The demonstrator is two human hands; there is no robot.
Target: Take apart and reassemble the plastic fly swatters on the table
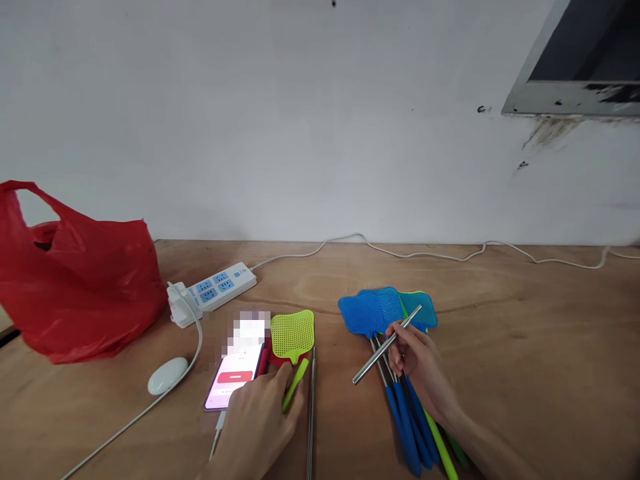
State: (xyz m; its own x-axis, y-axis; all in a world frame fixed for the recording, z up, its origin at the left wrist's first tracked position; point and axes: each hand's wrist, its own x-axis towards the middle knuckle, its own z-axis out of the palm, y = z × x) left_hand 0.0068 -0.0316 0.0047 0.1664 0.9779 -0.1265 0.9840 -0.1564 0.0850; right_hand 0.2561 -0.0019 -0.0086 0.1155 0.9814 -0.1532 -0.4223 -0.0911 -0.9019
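Observation:
My left hand [265,415] is closed round a short lime-green plastic handle [295,385], which sticks out between thumb and forefinger. Just beyond it lies a lime-green fly swatter head [293,335], with red swatter parts partly hidden under and beside it. A thin metal rod [313,407] lies to the right of that hand. My right hand [416,357] grips a silvery metal tube [373,360], tilted up to the right. Below it is a pile of fly swatters with blue heads [360,313], metal shafts and blue handles [403,427]; a green handle [440,447] shows among them.
A lit phone [235,377] lies left of the swatter head, a cable at its lower end. Farther left are a white power strip [233,288] with a plug, a white oval device [168,376] and a red plastic bag [85,287]. A white cord [415,255] runs along the wall.

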